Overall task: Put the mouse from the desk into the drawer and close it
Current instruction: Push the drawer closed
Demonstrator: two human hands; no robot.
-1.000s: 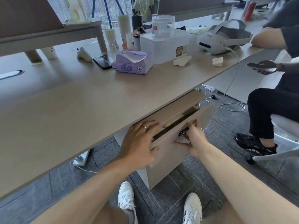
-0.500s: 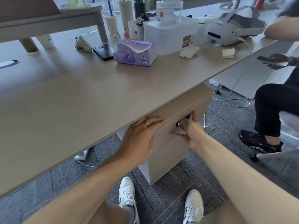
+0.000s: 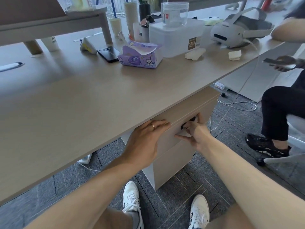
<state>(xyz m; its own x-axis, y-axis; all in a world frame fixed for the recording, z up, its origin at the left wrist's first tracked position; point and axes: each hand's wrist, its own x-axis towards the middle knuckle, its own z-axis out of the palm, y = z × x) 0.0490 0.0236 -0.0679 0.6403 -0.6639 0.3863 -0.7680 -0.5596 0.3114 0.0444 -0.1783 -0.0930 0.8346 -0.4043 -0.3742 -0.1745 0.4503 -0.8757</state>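
The beige drawer (image 3: pixel 189 111) under the desk (image 3: pixel 82 100) is pushed fully in, its front flush with the cabinet. My left hand (image 3: pixel 145 141) lies flat against the left part of the drawer front, fingers together, holding nothing. My right hand (image 3: pixel 196 133) rests on the drawer front with its fingers spread around the dark handle recess and the small metal lock (image 3: pixel 183 127); the thumb touches the lock. No mouse shows on the desk or anywhere else in view.
On the desk stand a purple tissue pack (image 3: pixel 140 55), a black phone (image 3: pixel 109 53), a white plastic box (image 3: pixel 175 38) and a grey VR headset (image 3: pixel 231 32). A seated person (image 3: pixel 280 104) is close on the right. White cables (image 3: pixel 239 106) lie on the floor.
The drawer went from partly pulled out to fully shut. Both my hands moved forward with its front and stay on it.
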